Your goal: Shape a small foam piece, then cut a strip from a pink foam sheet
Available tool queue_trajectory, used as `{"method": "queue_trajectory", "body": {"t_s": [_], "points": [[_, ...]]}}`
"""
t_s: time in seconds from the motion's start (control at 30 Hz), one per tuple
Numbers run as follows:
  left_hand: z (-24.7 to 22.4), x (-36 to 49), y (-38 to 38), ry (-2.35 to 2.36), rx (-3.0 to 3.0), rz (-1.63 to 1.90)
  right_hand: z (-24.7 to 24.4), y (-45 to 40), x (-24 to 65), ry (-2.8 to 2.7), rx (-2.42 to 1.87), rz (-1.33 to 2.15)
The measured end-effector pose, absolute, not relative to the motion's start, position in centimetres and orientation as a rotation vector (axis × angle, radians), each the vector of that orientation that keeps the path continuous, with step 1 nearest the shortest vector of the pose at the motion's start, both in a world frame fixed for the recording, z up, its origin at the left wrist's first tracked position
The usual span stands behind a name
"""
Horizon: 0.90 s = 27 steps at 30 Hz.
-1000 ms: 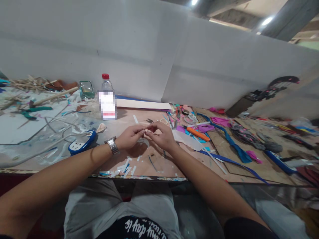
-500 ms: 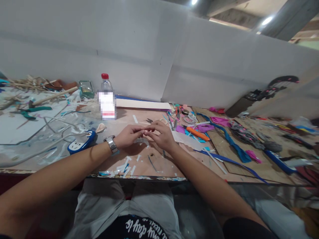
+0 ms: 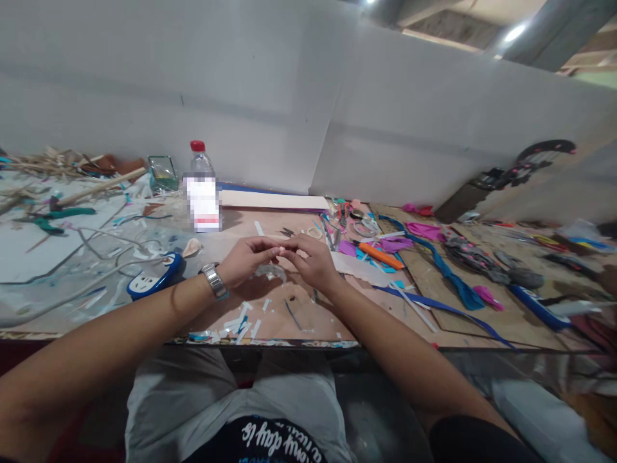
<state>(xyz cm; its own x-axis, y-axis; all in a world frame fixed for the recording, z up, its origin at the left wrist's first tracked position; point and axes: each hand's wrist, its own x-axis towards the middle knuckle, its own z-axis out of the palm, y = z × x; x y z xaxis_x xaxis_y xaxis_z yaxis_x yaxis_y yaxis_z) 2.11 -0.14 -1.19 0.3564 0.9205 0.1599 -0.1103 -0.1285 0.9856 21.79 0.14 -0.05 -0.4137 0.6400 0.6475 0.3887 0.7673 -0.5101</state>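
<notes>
Pinkish piece sits, apparently pinched, between left hand and right hand.

Craft workshop: pliers, paper scraps

A tiny pale-pink piece, its exact shape too small to tell, is pinched above the desk between the left grip at its 9 o'clock and the right grip at its 3 o'clock, partly hidden.
</notes>
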Motion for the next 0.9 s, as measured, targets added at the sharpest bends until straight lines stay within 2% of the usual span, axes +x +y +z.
{"method": "queue_trajectory", "body": {"t_s": [0.43, 0.9], "points": [[-1.34, 2.13, -0.01, 0.766, 1.343, 1.121, -0.34, 0.26, 21.94, -2.009, -0.846, 0.32], [-1.53, 1.35, 0.43, 0.75, 1.682, 1.05, -0.6, 0.62, 22.23, -1.994, -0.85, 0.29]]}}
